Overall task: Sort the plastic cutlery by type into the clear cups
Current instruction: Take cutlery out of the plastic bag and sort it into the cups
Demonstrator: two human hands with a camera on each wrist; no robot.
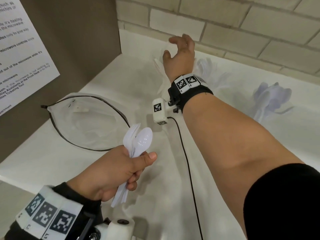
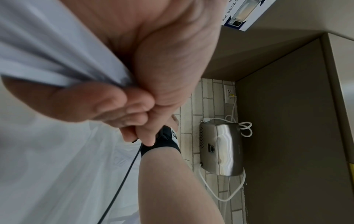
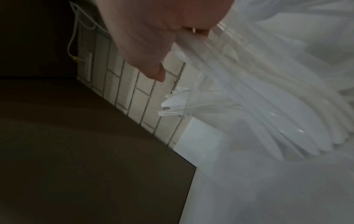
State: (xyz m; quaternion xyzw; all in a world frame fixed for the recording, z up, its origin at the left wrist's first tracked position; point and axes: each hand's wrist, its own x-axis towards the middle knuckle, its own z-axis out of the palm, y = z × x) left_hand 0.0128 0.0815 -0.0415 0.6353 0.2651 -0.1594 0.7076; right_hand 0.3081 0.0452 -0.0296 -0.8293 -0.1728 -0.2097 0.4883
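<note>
My left hand [image 1: 138, 170] grips a bundle of white plastic spoons [image 1: 138, 141] by the handles, bowls up, above the near part of the white counter [image 1: 52, 161]. In the left wrist view the spoon handles [image 2: 47, 53] run through the left hand's [image 2: 134, 106] curled fingers. My right hand [image 1: 170, 47] reaches to the back wall over a clear cup [image 1: 161, 71] of white cutlery. In the right wrist view the fingertips [image 3: 191, 30] touch the tops of the cutlery [image 3: 172, 103] in that cup [image 3: 249, 91], and the thumb [image 3: 153, 68] points away, free.
Two more clear cups [image 1: 206, 66] [image 1: 271, 99] with pale cutlery stand along the tiled wall [image 1: 225, 23] to the right. A clear zip bag [image 1: 86, 122] with a black edge lies left. A brown panel [image 1: 69, 40] bounds the left side. A black cable [image 1: 187, 161] crosses the counter.
</note>
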